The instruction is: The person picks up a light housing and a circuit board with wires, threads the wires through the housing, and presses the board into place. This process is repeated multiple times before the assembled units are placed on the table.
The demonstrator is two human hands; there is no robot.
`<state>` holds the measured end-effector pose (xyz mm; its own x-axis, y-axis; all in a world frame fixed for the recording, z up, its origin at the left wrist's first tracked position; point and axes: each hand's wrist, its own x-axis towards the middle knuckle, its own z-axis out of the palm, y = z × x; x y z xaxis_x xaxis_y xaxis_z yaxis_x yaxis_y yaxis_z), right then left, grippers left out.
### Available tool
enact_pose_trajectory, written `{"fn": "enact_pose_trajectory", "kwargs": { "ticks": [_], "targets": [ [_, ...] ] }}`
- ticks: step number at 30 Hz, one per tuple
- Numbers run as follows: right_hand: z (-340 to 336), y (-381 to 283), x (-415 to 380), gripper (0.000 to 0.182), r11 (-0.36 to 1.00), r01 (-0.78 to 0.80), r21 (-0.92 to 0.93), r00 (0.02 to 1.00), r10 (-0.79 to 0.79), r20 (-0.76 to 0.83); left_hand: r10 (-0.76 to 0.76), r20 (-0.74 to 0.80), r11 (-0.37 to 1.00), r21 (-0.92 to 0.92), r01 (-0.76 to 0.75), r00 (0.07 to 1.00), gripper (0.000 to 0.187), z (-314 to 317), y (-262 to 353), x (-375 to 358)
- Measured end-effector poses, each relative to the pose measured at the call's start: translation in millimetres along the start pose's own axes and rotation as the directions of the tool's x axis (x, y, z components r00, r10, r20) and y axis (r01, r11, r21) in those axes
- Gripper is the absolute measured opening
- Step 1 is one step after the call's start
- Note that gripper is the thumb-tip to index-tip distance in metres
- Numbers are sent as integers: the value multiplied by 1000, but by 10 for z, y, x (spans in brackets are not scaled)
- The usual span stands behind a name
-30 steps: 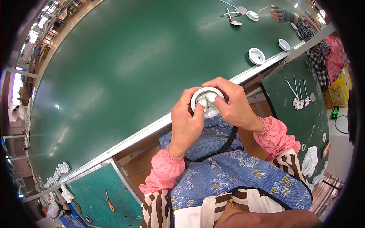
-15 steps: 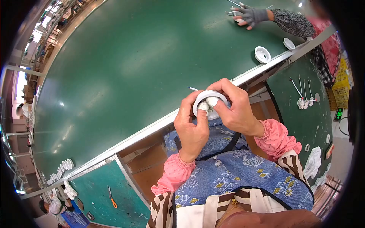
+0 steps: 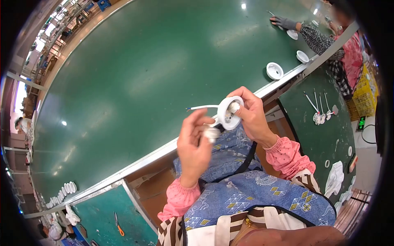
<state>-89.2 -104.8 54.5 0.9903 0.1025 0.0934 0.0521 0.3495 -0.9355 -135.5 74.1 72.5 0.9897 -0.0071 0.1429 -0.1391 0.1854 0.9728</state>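
Note:
My right hand (image 3: pixel 255 119) grips a white round cup-shaped housing (image 3: pixel 224 111) by its rim, its wrapped thumb pressing inside. The housing is tilted toward me, and small metallic parts show in its hollow. A white cable (image 3: pixel 204 107) runs out behind it to the left, ending in thin coloured wires. Just left of the housing is my left hand (image 3: pixel 193 143), blurred by motion. Its fingers are bent and apart from the thumb, which wears a white wrap; I see nothing held between them.
White round housings (image 3: pixel 274 71) stand along the green table's (image 3: pixel 135 82) right edge, near a co-worker's gloved hand (image 3: pixel 284 23). Several cabled parts (image 3: pixel 323 118) and a white cloth (image 3: pixel 334 178) lie on the right side table. Orange-handled scissors (image 3: pixel 119 226) lie lower left, near a row of white rings (image 3: pixel 65 191).
My left hand has come off the housing and moved slightly left and down. The housing has turned in my right hand, showing more cable. The co-worker's gloved hand has shifted right.

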Motion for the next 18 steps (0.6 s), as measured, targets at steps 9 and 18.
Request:
{"fn": "enact_pose_trajectory", "kwargs": {
  "ticks": [9,18],
  "targets": [
    [-129,109,-61,35,842,-419,340,891,309,333,38,101,906,-424,8,994,41,61,-259,140],
    [136,35,-108,43,907,-392,154,910,358,210,73,103,946,-323,-36,992,37,98,-281,84]
  ]
}}
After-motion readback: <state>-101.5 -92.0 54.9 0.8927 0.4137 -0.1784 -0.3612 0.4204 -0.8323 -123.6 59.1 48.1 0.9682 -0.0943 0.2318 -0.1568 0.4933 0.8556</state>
